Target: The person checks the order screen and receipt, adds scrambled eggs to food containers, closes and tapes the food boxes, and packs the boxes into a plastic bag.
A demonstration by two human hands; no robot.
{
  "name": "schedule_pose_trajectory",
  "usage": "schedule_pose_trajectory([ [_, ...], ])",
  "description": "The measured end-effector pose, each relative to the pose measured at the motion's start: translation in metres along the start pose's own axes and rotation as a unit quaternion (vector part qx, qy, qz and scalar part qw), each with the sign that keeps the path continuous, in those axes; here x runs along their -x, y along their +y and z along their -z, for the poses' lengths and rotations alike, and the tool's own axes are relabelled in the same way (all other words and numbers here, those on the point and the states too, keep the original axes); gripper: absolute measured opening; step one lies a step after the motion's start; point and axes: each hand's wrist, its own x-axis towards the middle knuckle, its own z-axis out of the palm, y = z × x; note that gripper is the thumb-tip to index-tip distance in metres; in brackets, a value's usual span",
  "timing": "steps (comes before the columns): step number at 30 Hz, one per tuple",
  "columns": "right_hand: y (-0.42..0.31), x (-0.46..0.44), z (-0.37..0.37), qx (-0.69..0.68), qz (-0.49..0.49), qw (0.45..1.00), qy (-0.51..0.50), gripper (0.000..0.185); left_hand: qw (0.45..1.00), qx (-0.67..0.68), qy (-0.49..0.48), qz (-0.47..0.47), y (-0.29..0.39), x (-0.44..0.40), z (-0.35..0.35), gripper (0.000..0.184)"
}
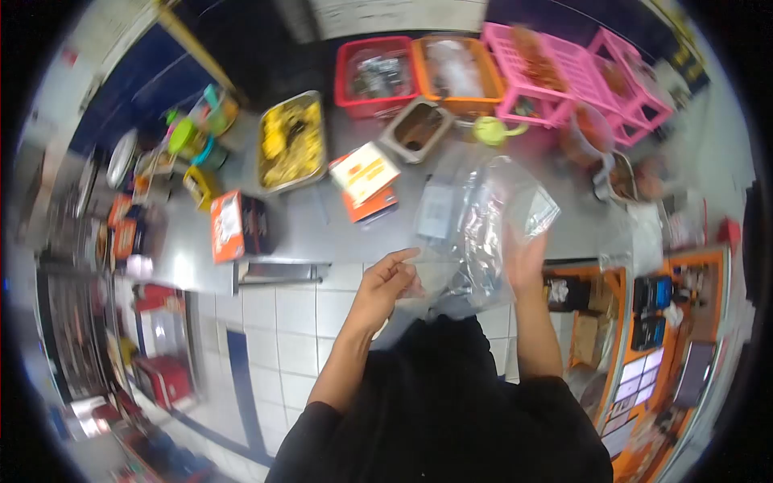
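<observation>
A large clear plastic bag (487, 229) is spread between my two hands in front of my body, at the table's near edge. My left hand (390, 282) has its fingers curled in a pinch at the bag's left edge. On the other side, my right hand (527, 259) supports the bag; the plastic partly covers its fingers, and I cannot tell whether they are inside or behind it. Just beyond the bag, a pale flat packet (436, 211) lies on the table. Left of it, a white and yellow card (365, 171) rests on an orange box (372, 208).
On the metal table (302, 229) stand a tray of yellow food (291, 143), a steel container (416, 130), a red basket (377, 106), an orange basket (459, 105) and pink racks (568, 64). An orange and black box (239, 226) sits near the front edge. Orange shelving (620, 322) stands right.
</observation>
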Motion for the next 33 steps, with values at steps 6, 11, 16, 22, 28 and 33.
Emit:
schedule_pose_trajectory([
  [6, 0.115, 0.023, 0.076, 0.312, -0.288, 0.898, -0.113, 0.070, 0.982, 0.047, 0.176, 0.040, -0.063, 0.092, 0.114, 0.021],
  [11, 0.144, 0.017, -0.014, -0.192, -0.303, 0.897, -0.259, 0.093, 0.933, 0.229, 0.277, -0.029, -0.054, 0.145, 0.130, 0.016],
  [16, 0.236, 0.046, 0.011, 0.016, -0.448, 0.848, -0.284, 0.100, 0.860, 0.292, 0.401, -0.120, -0.081, 0.132, 0.146, 0.012],
  [22, 0.254, 0.036, 0.009, 0.418, -0.409, 0.745, -0.322, 0.037, 0.868, 0.232, 0.427, -0.100, -0.088, 0.169, 0.145, 0.014],
  [28, 0.230, 0.041, -0.024, -0.133, -0.345, 0.912, -0.176, 0.067, 0.869, 0.197, 0.435, -0.132, -0.070, 0.179, 0.133, 0.014],
  [33, 0.270, 0.097, -0.014, -0.091, -0.431, 0.877, -0.193, 0.078, 0.828, 0.075, 0.535, -0.151, -0.139, 0.157, 0.152, 0.014],
])
